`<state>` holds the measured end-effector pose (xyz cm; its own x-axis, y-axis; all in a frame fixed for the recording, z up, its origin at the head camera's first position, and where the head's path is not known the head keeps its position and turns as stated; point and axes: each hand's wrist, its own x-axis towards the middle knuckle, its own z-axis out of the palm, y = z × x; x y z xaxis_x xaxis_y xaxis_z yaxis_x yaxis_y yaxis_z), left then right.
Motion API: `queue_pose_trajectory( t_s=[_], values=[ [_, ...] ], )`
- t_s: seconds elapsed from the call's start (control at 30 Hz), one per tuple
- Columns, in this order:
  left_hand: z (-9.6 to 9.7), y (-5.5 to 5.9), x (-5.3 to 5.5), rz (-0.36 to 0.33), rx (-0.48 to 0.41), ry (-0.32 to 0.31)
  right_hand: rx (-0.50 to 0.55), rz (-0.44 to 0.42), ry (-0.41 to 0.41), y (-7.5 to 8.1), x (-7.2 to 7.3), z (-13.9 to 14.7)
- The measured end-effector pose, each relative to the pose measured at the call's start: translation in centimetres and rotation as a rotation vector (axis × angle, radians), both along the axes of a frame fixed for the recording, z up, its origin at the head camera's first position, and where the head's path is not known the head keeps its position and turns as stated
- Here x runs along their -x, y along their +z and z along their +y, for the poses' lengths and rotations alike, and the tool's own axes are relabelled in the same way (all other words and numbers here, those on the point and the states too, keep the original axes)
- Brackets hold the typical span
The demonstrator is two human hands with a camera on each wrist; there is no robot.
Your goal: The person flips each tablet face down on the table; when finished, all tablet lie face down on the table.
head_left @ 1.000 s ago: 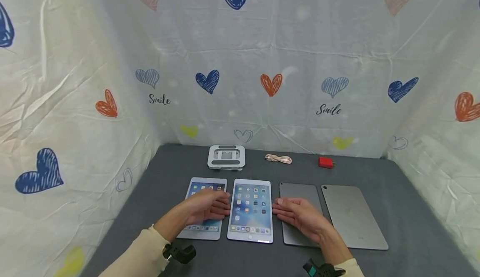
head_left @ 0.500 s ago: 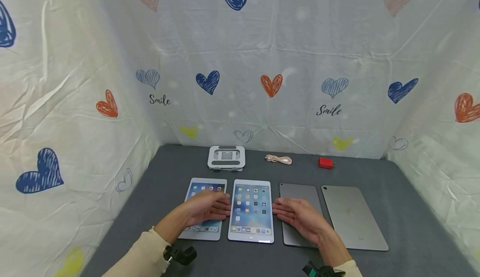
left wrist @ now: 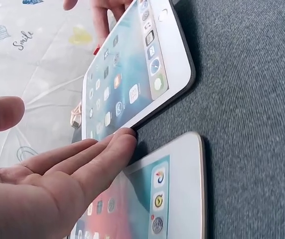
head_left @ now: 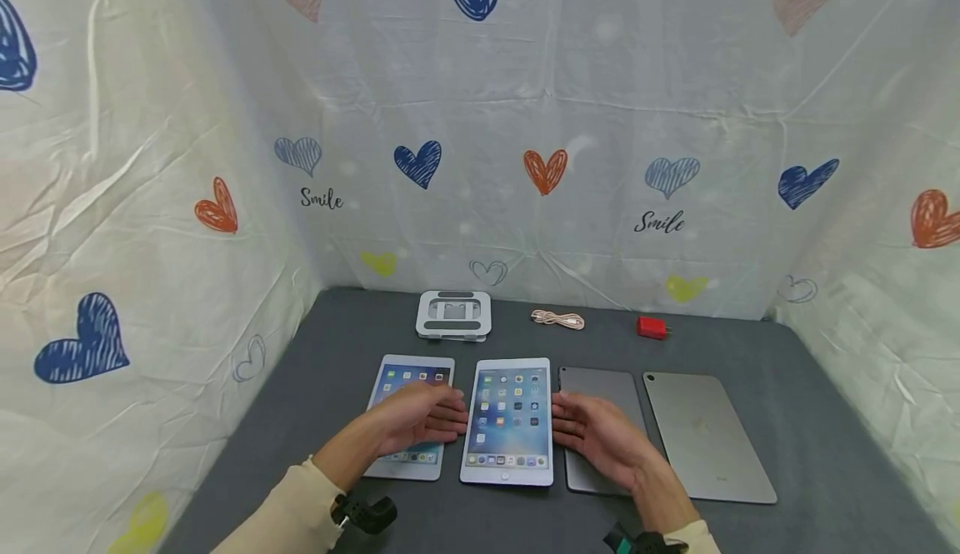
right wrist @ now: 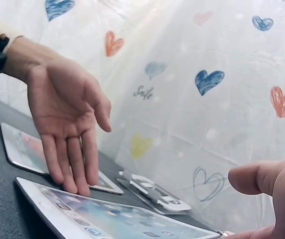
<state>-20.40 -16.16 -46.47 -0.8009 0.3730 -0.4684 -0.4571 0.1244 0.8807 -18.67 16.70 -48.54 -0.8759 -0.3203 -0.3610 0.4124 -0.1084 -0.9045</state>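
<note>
A white tablet [head_left: 507,421] with a lit screen of app icons is between my two hands, close over the table. My left hand [head_left: 422,416] touches its left edge with straight fingertips, the thumb standing apart. At the opposite edge, the extended fingers of my right hand [head_left: 603,436] touch the tablet's side. In the left wrist view, the near corner of this tablet [left wrist: 180,74] has a dark gap beneath it. A second white tablet [head_left: 401,375], also lit, lies partly under my left hand. Below my right hand is a grey tablet [head_left: 611,383], back up.
Another grey tablet [head_left: 708,437] lies back up at the right. Along the back of the dark table [head_left: 810,454] are a folded white-and-grey stand [head_left: 453,315], a bundled pink cable [head_left: 557,319] and a red charger plug [head_left: 652,327]. A heart-printed curtain [head_left: 480,79] encloses the table.
The middle tablet has shifted slightly right and turned a little, its lower edge now showing a shadow. Both hands have moved slightly right with it. The other things have stayed in place.
</note>
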Motion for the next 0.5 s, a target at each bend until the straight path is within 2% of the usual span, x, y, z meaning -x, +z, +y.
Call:
queue_pose_trajectory(
  t_s=[0.17,0.5],
  values=[
    [0.7,0.0,-0.1,-0.003,-0.018,-0.006,0.005,-0.012,-0.020,0.4,0.0,0.4],
    [2.8,-0.5,-0.1,-0.026,-0.074,-0.061,-0.027,0.010,-0.074,0.9,-0.1,2.4]
  ],
)
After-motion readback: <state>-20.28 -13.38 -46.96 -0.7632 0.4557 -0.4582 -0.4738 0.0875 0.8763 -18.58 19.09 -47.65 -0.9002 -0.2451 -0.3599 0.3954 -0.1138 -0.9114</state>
